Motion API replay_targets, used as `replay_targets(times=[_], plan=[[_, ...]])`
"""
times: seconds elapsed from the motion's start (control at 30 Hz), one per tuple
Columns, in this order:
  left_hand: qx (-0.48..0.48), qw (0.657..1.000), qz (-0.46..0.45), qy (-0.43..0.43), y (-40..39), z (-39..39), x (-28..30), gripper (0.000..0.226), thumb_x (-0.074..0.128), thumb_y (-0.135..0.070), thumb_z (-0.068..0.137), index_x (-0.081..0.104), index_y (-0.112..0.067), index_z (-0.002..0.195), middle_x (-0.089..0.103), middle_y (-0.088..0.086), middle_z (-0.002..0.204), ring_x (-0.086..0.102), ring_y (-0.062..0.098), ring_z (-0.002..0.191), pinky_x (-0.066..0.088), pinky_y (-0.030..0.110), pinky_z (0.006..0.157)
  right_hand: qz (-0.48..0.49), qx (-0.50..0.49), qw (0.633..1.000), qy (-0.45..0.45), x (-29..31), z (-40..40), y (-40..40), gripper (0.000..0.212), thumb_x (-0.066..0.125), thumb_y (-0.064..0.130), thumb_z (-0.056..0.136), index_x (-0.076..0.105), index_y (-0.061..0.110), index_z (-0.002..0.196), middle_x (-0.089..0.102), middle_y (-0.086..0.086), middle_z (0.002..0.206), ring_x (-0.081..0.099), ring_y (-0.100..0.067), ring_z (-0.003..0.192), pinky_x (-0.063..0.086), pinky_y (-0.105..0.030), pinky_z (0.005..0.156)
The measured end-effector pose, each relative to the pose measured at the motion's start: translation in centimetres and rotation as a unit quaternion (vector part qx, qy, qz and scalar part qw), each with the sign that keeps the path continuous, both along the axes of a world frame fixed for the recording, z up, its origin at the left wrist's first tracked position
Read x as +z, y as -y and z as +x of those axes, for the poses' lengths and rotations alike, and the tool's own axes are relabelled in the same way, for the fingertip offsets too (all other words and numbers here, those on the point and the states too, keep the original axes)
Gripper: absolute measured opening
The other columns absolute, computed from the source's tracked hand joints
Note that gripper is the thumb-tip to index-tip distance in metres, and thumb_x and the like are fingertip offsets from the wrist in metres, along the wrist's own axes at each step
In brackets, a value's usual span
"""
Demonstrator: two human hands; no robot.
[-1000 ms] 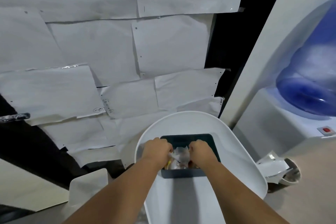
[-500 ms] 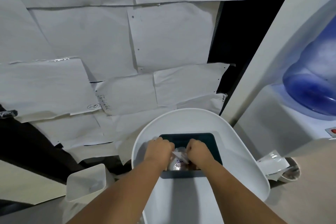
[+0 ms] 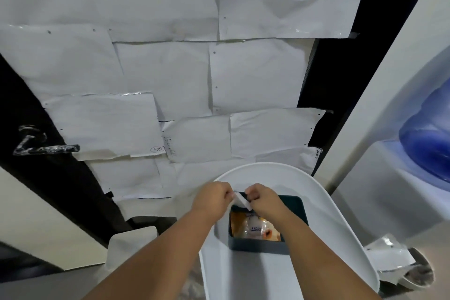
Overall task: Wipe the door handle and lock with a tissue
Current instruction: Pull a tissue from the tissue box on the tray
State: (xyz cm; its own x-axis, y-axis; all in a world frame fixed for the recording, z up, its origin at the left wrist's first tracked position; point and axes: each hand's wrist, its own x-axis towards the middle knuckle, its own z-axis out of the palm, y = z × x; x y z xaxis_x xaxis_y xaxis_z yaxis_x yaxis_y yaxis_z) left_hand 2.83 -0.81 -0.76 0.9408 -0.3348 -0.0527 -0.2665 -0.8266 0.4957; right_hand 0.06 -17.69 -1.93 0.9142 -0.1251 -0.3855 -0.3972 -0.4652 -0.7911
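Observation:
A white tissue (image 3: pixel 241 200) is stretched between both hands just above a dark teal box (image 3: pixel 293 212). My left hand (image 3: pixel 211 198) pinches its left end and my right hand (image 3: pixel 264 201) pinches its right end. Inside the box lies an orange and white tissue packet (image 3: pixel 254 228). The box sits on a white oval tray (image 3: pixel 323 214). At the far left, a metal door handle (image 3: pixel 43 147) sticks out from a dark door (image 3: pixel 48 178) whose glass is covered with taped white paper sheets (image 3: pixel 158 80).
A water dispenser with a blue bottle (image 3: pixel 428 139) stands at the right. A small white bin with a liner (image 3: pixel 401 265) sits on the floor by the tray. A white container (image 3: pixel 131 246) stands at the lower left below the door.
Both hands have risen out of the teal box, drawing a white tissue up between them. The packet inside the box now shows. The view has swung left, bringing the door handle further in.

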Motion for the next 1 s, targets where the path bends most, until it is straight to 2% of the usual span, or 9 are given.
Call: replay_targets(times=[0.1, 0.2, 0.33, 0.43, 0.57, 0.67, 0.77, 0.87, 1.0], plan=[[0.021, 1.0, -0.004, -0.009, -1.4, -0.3, 0.6, 0.019, 0.056, -0.032, 0.094, 0.068, -0.018, 0.093, 0.066, 0.003, 0.09, 0.061, 0.022, 0.084, 0.052, 0.035, 0.077, -0.005, 0.066, 0.998, -0.004, 0.3, 0.3, -1.8, 0.039, 0.057, -0.002, 0.076, 0.059, 0.02, 0.108, 0.063, 0.001, 0.101, 0.059, -0.013, 0.092, 0.051, -0.024, 0.07], [0.035, 0.999, -0.012, -0.018, -3.3, -0.7, 1.0, 0.019, 0.054, -0.033, 0.095, 0.065, -0.019, 0.09, 0.065, 0.004, 0.088, 0.06, 0.022, 0.082, 0.052, 0.036, 0.075, -0.051, 0.085, 0.994, 0.037, 0.6, 0.1, -3.7, 0.017, 0.059, 0.007, 0.079, 0.063, 0.016, 0.093, 0.06, 0.01, 0.087, 0.055, -0.003, 0.079, 0.041, -0.014, 0.063], [0.056, 0.998, -0.021, -0.017, -5.9, -1.1, 1.5, 0.019, 0.049, -0.028, 0.097, 0.061, -0.014, 0.091, 0.064, 0.007, 0.087, 0.059, 0.024, 0.081, 0.049, 0.037, 0.072, -0.092, 0.069, 0.99, 0.078, 1.3, 0.2, -6.1, 0.009, 0.054, 0.01, 0.083, 0.062, 0.014, 0.085, 0.061, 0.005, 0.083, 0.056, -0.01, 0.078, 0.046, -0.02, 0.069], [0.087, 0.993, -0.066, -0.04, -8.2, -1.4, 1.5, 0.014, 0.048, -0.017, 0.093, 0.057, -0.011, 0.085, 0.065, 0.006, 0.085, 0.062, 0.027, 0.08, 0.053, 0.041, 0.072, -0.096, 0.069, 0.99, 0.079, 2.4, 0.3, -8.3, 0.012, 0.052, 0.008, 0.083, 0.058, 0.018, 0.081, 0.06, 0.002, 0.083, 0.055, -0.012, 0.076, 0.045, -0.019, 0.063], [0.127, 0.985, -0.105, -0.045, -12.1, -1.6, 2.0, 0.016, 0.053, -0.017, 0.093, 0.056, -0.022, 0.079, 0.063, 0.004, 0.08, 0.064, 0.022, 0.075, 0.057, 0.042, 0.072, -0.072, 0.098, 0.991, 0.056, 3.8, 0.4, -11.9, 0.023, 0.044, 0.004, 0.087, 0.06, 0.017, 0.097, 0.057, 0.001, 0.085, 0.054, -0.012, 0.073, 0.049, -0.026, 0.067], [0.148, 0.981, -0.117, -0.037, -15.6, -1.8, 2.8, 0.012, 0.056, -0.021, 0.095, 0.058, -0.024, 0.083, 0.064, 0.002, 0.082, 0.065, 0.019, 0.075, 0.057, 0.036, 0.07, -0.011, 0.112, 0.993, 0.034, 4.9, -0.1, -15.5, 0.028, 0.041, 0.006, 0.091, 0.059, 0.017, 0.109, 0.06, -0.005, 0.093, 0.057, -0.017, 0.08, 0.051, -0.03, 0.072], [0.164, 0.979, -0.119, -0.028, -19.9, -1.9, 3.5, 0.01, 0.058, -0.021, 0.095, 0.061, -0.024, 0.085, 0.065, 0.001, 0.083, 0.065, 0.016, 0.077, 0.051, 0.028, 0.065, -0.022, 0.14, 0.989, 0.043, 5.6, -0.2, -19.8, 0.018, 0.048, 0.014, 0.092, 0.064, 0.02, 0.094, 0.063, -0.002, 0.086, 0.058, -0.016, 0.079, 0.053, -0.033, 0.075], [0.18, 0.976, -0.125, -0.019, -24.5, -2.0, 4.5, 0.006, 0.062, -0.023, 0.092, 0.066, -0.022, 0.087, 0.067, 0.0, 0.083, 0.065, 0.016, 0.078, 0.054, 0.03, 0.073, -0.046, 0.14, 0.987, 0.064, 6.1, 0.2, -24.2, 0.015, 0.052, 0.017, 0.089, 0.065, 0.019, 0.082, 0.062, 0.001, 0.076, 0.058, -0.015, 0.074, 0.053, -0.035, 0.076], [0.198, 0.973, -0.119, 0.015, -30.8, -1.6, 5.8, 0.008, 0.067, -0.028, 0.089, 0.067, -0.021, 0.084, 0.064, -0.006, 0.08, 0.06, 0.01, 0.079, 0.045, 0.022, 0.069, 0.017, 0.094, 0.993, 0.067, 7.1, 0.6, -30.1, 0.017, 0.053, 0.017, 0.09, 0.062, 0.019, 0.076, 0.06, -0.002, 0.075, 0.057, -0.016, 0.071, 0.052, -0.03, 0.07]])
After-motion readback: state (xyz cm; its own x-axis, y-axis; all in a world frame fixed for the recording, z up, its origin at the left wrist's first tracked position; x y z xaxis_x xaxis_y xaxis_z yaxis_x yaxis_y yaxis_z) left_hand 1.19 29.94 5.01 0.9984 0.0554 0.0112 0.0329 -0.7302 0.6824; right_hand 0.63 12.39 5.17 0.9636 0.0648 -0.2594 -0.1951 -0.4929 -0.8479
